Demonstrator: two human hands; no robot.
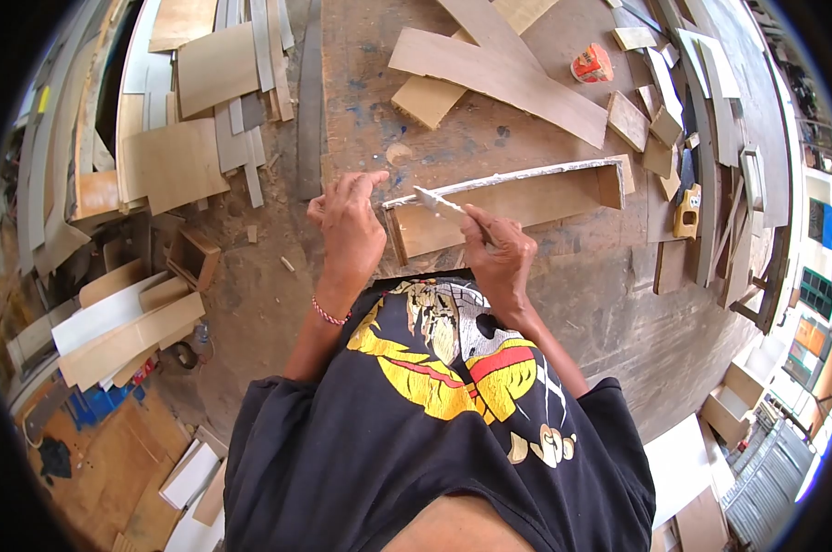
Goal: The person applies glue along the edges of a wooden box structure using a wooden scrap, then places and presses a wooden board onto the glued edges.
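A long, narrow wooden box frame (517, 207) lies on the workbench in front of me, with white paste along its far edge. My right hand (501, 241) is closed round the handle of a small spreader (441, 202), whose whitish tip rests at the frame's far left corner. Just left of that corner is my left hand (350, 213), its index finger stretched out to the right and its other fingers curled. I see nothing held in it. An open red and white cup (592, 64) stands farther back on the bench.
Flat boards (499, 74) lie crossed at the back of the workbench (361, 120). Offcuts (628, 120) and a yellow-handled saw (687, 213) are at the right. Stacked panels (218, 69) fill the left, with a small wooden box (193, 258) below them.
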